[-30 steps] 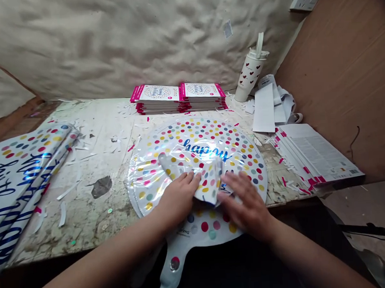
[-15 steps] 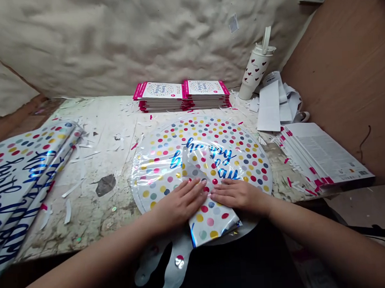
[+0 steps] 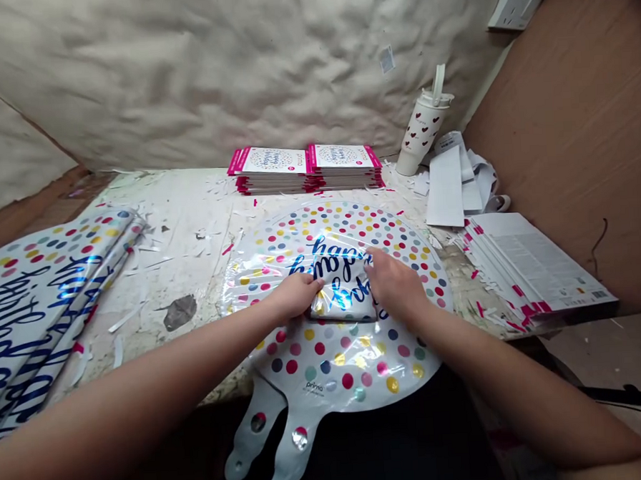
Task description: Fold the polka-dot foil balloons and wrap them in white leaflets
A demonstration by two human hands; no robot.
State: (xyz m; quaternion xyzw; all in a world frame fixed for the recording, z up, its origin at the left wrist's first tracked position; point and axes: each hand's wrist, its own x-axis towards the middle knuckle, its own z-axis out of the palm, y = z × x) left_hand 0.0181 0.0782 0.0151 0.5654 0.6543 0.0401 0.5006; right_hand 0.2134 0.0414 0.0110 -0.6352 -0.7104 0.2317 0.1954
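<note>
Gap between folded balloons (image 3: 49, 301) and round balloon (image 3: 346, 221); packets (image 3: 306, 170) behind.

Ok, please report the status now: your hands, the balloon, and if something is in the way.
Left hand, right hand on folded flap of dotted foil balloon. Balloon tail past table edge. Packaged stacks beyond, not touching.

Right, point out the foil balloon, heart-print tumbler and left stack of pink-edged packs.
Foil balloon (image 3: 342, 360): head view, on its polka-dot lower part.
Heart-print tumbler (image 3: 418, 136): head view, on its body.
Left stack of pink-edged packs (image 3: 270, 160): head view, on its top cover.

a packing workshop: a foil balloon (image 3: 348, 360) and stacked retail packets (image 3: 306, 169) on a scarred workbench (image 3: 190, 204).
</note>
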